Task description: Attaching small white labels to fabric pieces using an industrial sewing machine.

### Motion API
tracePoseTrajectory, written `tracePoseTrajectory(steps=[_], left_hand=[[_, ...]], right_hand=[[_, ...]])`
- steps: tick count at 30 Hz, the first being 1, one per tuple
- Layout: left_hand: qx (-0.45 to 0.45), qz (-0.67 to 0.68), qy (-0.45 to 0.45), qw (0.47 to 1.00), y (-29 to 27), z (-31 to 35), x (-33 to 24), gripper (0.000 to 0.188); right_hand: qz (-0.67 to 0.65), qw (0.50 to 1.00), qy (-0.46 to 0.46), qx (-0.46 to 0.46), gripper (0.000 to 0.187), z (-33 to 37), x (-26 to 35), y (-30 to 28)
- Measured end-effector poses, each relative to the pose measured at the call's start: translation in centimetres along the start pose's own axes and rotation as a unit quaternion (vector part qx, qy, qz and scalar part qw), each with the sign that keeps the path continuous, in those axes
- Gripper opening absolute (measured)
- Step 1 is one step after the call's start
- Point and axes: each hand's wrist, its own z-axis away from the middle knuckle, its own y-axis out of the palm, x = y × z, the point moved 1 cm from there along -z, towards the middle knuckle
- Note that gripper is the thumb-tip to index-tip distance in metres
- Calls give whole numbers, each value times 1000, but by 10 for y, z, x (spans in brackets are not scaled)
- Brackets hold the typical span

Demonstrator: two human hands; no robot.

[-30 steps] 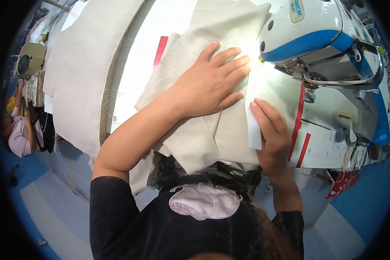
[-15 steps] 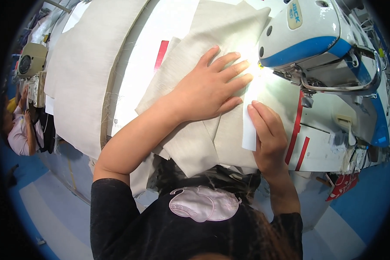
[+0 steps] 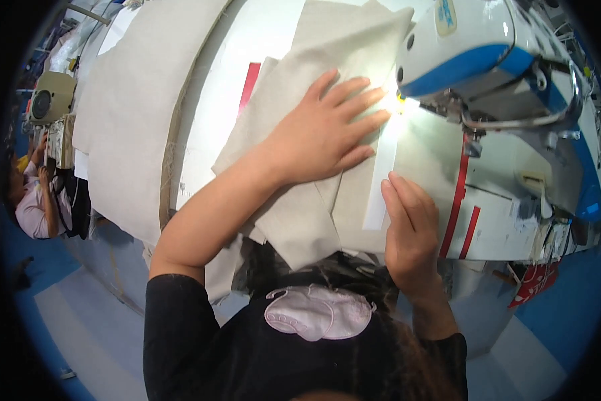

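Observation:
My left hand point(image 3: 330, 130) lies spread on a folded piece of beige fabric point(image 3: 293, 224), its fingertips close to the sewing machine's lit needle area. Beside those fingertips a narrow white strip point(image 3: 376, 207) runs along the fabric toward the needle. My right hand point(image 3: 410, 230) rests just right of the strip, fingers stretched out and held close together, with nothing seen in them. The white and blue sewing machine point(image 3: 471, 63) stands at the upper right; its lamp glare washes out the needle and the strip's far end.
A stack of beige fabric panels point(image 3: 136, 127) covers the table's left side. Red tape strips point(image 3: 455, 200) mark the white table point(image 3: 494, 230) on the right. At the far left another person point(image 3: 38, 207) works near a beige machine point(image 3: 46, 100).
My right hand has drawn slightly down and away from the white strip, leaving more of the strip uncovered. The strip's near end sits a little further left. My left hand has stayed nearly still.

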Motion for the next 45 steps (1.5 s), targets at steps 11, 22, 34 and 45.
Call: tracePoseTrajectory(steps=[11,22,34,45], left_hand=[[3,34,12,999,-26,24,-32,53],[62,21,49,997,-16,68,-61,61],[86,-1,42,995,-17,67,-63,59],[91,-8,26,995,-17,67,-67,59]], right_hand=[[21,999,17,-46,44,34,13,12],[-14,998,31,-53,46,81,26,-9],[-7,998,21,-51,44,82,29,1],[-18,998,25,-49,41,84,23,-3]])
